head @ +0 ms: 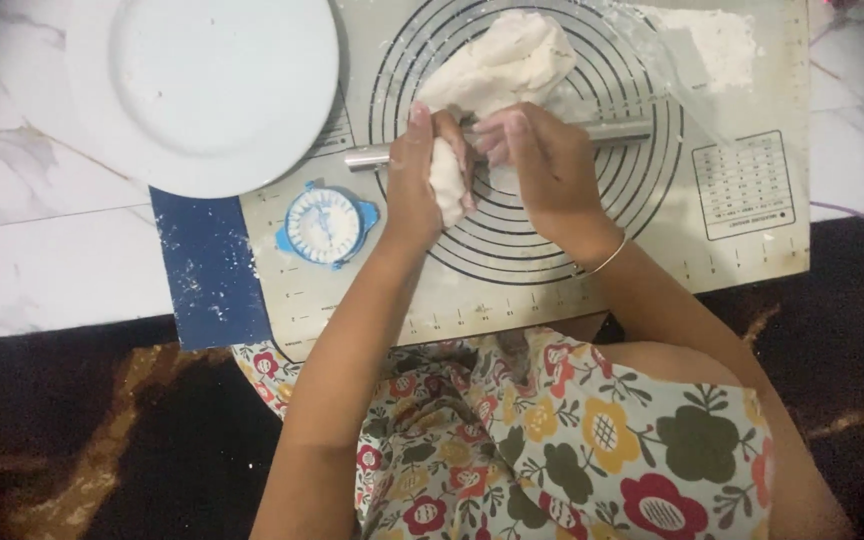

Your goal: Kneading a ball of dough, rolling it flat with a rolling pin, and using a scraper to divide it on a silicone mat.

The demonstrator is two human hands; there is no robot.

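Note:
A large lump of white dough (504,62) lies on a pastry mat (732,250) printed with dark concentric rings. My left hand (414,175) grips a smaller piece of dough (446,180) that stretches down from the lump. My right hand (537,160) is closed on the same piece from the other side, fingertips touching the left hand. A metal rolling pin (612,131) lies across the mat beneath both hands. A thin bangle circles my right wrist.
A white round plate (207,90) sits at the upper left on the marble surface. A blue and white round dumpling press (324,224) rests on the mat's left side. Loose flour (717,40) lies at the mat's upper right. A blue mat edge (210,270) shows underneath.

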